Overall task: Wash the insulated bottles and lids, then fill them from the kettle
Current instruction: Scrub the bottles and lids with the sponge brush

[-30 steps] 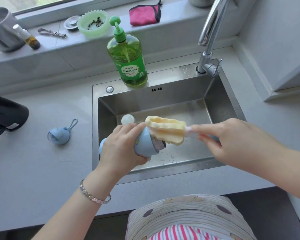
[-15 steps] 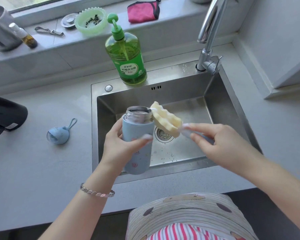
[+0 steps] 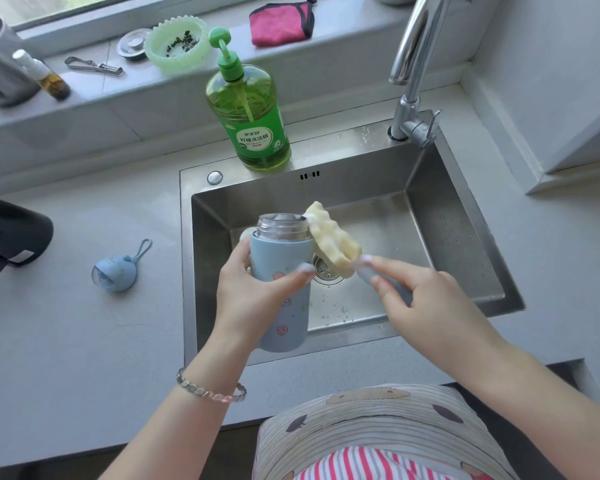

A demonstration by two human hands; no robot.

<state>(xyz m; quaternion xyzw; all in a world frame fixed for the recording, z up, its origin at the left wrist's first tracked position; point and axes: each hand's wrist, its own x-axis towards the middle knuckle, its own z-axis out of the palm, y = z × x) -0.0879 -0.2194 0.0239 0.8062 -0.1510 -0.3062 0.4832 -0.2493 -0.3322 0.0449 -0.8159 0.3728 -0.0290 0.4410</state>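
Both hands are busy over the near part of the sink [image 3: 430, 188]. The left hand [image 3: 257, 289], with a bracelet [image 3: 212, 389] on its wrist, wraps thumb and fingers round the middle of the pale blue insulated bottle [image 3: 286, 323] and holds it upright, bare steel neck on top and no lid on. The right hand [image 3: 423, 299] pinches the handle of the sponge brush [image 3: 333, 244], whose yellow foam head leans against the right side of the bottle's neck, outside the mouth. Most of that handle is hidden inside the right hand's fingers. A second ago the bottle lay tipped sideways with its mouth to the right and the foam head at the opening; now it stands up and the head sits beside the rim. Between the two hands, lower in the basin, the drain [image 3: 326, 273] shows, partly covered by bottle and sponge. Just behind the left thumb a pale round thing peeks out, too hidden to name. Well left of the left hand a blue lid [image 3: 115, 273] with a loop lies on the counter, and farther left the black kettle [image 3: 11, 237] is cut off by the frame edge. Beyond the hands a green dish soap bottle [image 3: 248, 123] stands on the sink's back rim. The faucet [image 3: 413, 64] rises beyond the right hand, its top cropped. Farthest off, the sill carries a green bowl [image 3: 177, 43] and a pink cloth [image 3: 281, 24].
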